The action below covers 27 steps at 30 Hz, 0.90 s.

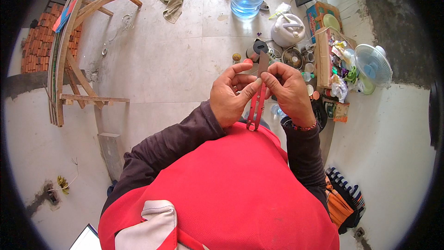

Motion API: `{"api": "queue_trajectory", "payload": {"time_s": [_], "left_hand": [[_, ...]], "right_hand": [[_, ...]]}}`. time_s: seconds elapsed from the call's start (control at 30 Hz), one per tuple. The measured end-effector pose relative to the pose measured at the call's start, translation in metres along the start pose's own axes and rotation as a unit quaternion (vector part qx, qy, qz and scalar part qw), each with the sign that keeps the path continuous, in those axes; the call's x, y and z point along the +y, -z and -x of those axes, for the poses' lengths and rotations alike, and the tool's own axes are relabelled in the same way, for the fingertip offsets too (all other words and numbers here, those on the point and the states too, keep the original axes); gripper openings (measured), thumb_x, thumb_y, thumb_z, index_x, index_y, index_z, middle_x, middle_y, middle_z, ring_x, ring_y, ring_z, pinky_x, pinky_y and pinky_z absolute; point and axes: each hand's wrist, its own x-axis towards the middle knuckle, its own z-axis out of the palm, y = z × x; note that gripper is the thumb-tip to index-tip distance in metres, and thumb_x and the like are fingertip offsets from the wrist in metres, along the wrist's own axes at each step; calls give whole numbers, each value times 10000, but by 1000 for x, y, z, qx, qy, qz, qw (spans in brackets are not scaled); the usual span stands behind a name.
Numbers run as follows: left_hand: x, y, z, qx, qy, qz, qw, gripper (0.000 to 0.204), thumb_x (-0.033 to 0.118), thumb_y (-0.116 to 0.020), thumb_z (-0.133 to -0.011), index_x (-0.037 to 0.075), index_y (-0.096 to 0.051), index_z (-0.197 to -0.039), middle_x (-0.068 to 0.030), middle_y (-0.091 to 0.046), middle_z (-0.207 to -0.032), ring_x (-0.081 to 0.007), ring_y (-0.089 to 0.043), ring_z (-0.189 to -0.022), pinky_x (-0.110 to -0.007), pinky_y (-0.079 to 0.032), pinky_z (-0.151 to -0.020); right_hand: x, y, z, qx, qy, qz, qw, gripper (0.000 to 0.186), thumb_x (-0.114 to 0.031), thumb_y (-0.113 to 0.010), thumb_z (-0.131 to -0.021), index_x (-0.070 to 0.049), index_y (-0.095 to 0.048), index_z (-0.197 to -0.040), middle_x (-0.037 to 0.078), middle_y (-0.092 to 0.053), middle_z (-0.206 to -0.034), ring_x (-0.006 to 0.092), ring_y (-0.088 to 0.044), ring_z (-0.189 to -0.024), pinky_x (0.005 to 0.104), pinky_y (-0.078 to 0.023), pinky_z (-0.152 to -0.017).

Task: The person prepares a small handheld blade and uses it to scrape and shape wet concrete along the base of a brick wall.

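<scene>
Held upright over my red shirt (217, 176) is a tool with a long red, slotted handle (253, 115) and a flat metal blade (263, 60). My left hand (231, 95) is closed on it, the thumb pressed where blade meets handle. My right hand (291, 97) grips it from the other side with thumb and bent fingers. Just beyond my left fingertips are a small red round object (248, 61) and a bottle with a yellowish cap (236, 57); a dark cylindrical container (259, 45) stands behind the blade.
Beyond are a blue water jug (247, 0), a white kettle-like appliance (286, 32), cluttered boxes (323, 60) and a fan (372, 65) to the right. A wooden frame (92, 97) and stacked bricks (39, 44) stand left; a cloth (171, 7) lies on the tiled floor (166, 65).
</scene>
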Motion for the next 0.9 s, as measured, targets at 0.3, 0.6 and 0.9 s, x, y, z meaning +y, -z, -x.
{"api": "queue_trajectory", "payload": {"time_s": [0.3,0.6,0.9], "left_hand": [[0,-1,1,-14,15,14,1000,480,118,-675,-894,-25,-426,-1279,-107,-649,-963,-137,-635,-885,-261,-515,-818],[-6,2,2,-28,29,-27,999,499,147,-649,-917,-42,-387,-1299,-89,-653,-875,-109,-628,-805,-237,-516,-697],[2,-3,-1,7,61,108,992,362,173,-440,-1019,-8,-378,-1326,-130,-647,-965,-182,-653,-895,-301,-554,-799]], "right_hand": [[1,-1,1,12,-2,-4,1000,160,-151,-607,-939,-7,-600,-869,10,-613,-728,47,-546,-583,195,-450,-515],[4,-2,2,3,-8,-4,1000,158,-151,-598,-945,-3,-604,-888,9,-614,-728,48,-554,-595,202,-466,-523],[11,7,-4,-3,-13,-75,997,208,-194,-585,-960,6,-600,-904,6,-606,-734,72,-586,-609,215,-501,-547]]}}
